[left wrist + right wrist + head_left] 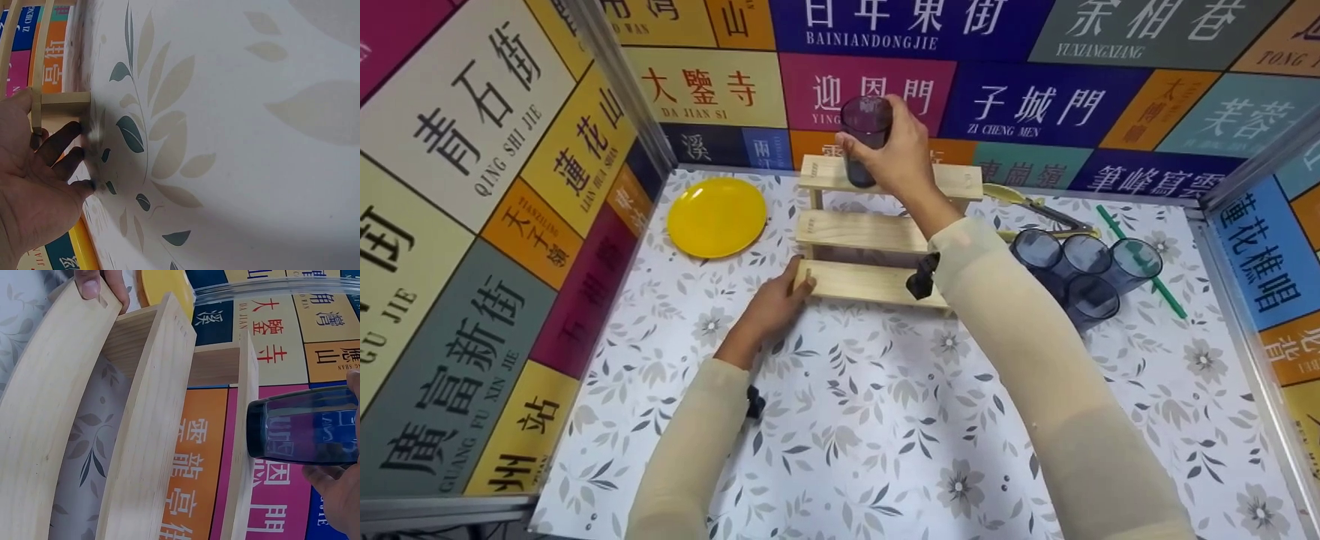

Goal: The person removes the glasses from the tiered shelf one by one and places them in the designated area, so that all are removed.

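A three-step wooden rack [859,229] stands near the back wall. My left hand [775,306] grips the left end of its lowest step, with the thumb on top of the board in the right wrist view. Above the left part of the top step, my right hand [906,154] holds a dark blue tinted glass [298,427] upright, fingers and thumb around its side. The glass's base is at the top board; whether it bears its weight there I cannot tell. To the right of the rack, several matching glasses [1086,255] stand grouped together.
A yellow plate [717,217] lies left of the rack. Behind the grouped glasses are metal tongs [1057,217] and a green stick [1166,289]. Printed panels [870,86] wall the table [877,442] at the back and both sides.
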Available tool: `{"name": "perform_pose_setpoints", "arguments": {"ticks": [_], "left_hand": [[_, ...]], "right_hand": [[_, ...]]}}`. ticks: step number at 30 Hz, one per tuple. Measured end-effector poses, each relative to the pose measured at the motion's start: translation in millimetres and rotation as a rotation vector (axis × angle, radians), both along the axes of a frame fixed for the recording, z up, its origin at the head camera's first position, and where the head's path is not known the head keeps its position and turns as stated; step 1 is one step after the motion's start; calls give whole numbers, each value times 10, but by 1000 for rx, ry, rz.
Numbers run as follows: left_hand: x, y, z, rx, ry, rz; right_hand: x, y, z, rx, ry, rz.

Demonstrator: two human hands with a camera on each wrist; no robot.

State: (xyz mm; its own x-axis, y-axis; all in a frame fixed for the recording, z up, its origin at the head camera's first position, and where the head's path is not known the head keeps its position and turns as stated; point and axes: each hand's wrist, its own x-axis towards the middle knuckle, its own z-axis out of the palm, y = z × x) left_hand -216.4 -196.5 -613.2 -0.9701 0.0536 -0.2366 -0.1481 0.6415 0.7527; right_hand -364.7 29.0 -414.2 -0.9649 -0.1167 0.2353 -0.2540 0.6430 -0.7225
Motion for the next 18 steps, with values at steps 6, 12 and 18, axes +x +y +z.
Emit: {"name": "perform_pose_setpoints", "arguments": {"ticks": [6, 12, 18], "left_hand": [[-2, 1, 4, 15, -3, 3], [-11, -1, 8, 0, -1, -7], [-20, -12, -1, -13, 13, -24]], "right_hand": [[9, 36, -3, -24, 32, 4], [27, 90, 35, -39, 57, 6], [48, 167, 76, -69, 110, 28]]}}
